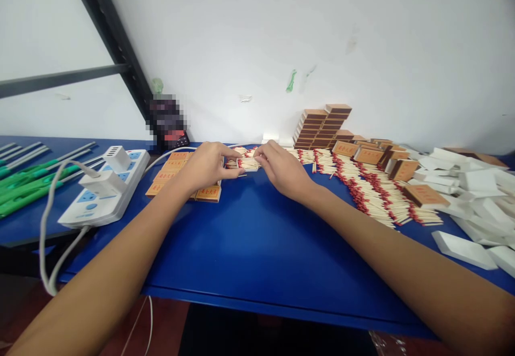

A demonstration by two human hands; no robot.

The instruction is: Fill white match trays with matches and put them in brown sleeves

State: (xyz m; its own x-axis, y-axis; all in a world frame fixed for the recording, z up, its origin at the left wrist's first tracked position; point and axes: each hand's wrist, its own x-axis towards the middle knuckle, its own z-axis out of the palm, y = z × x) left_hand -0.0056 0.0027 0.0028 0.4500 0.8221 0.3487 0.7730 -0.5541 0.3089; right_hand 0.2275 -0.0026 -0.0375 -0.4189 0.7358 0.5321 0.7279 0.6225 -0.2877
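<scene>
My left hand [207, 165] and right hand [284, 171] on a bundle of matches [247, 163].
Both hands close their fingertips on the bundle's ends, low over the far part of the blue table [249, 249]. Flat matchboxes [173, 173] lie under my left hand. Loose matches [378, 192], stacked boxes [322, 126] and white trays [462, 184] lie to the right.

White wall [281, 34] (blue table [249, 249])

Two hands (left [207, 164], right [281, 169]), one power strip [92, 211].
</scene>
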